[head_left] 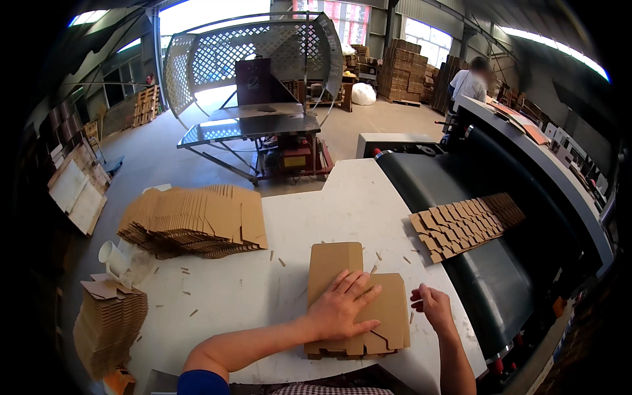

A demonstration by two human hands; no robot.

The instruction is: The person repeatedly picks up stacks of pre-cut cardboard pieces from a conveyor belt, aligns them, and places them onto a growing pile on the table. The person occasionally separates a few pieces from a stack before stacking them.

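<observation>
My left hand (341, 309) lies flat with spread fingers on a small stack of flat brown die-cut cardboard blanks (334, 259) near the front of the white table (299, 224). The blanks have stepped outlines and slotted lower edges. Just beyond the stack's right side, my right hand (434, 309) hovers with its fingers loosely bent and apart; nothing shows in it. Further right, a row of overlapping cardboard blanks (466, 225) lies on the dark conveyor belt (428, 176), its near end reaching over the table's edge.
A long leaning pile of blanks (224, 214) covers the table's far left, with another stack (112, 322) nearer me. Small cardboard scraps (282, 262) are scattered about. Beyond stands a metal-framed machine (280, 125). At the back right is a person (469, 82).
</observation>
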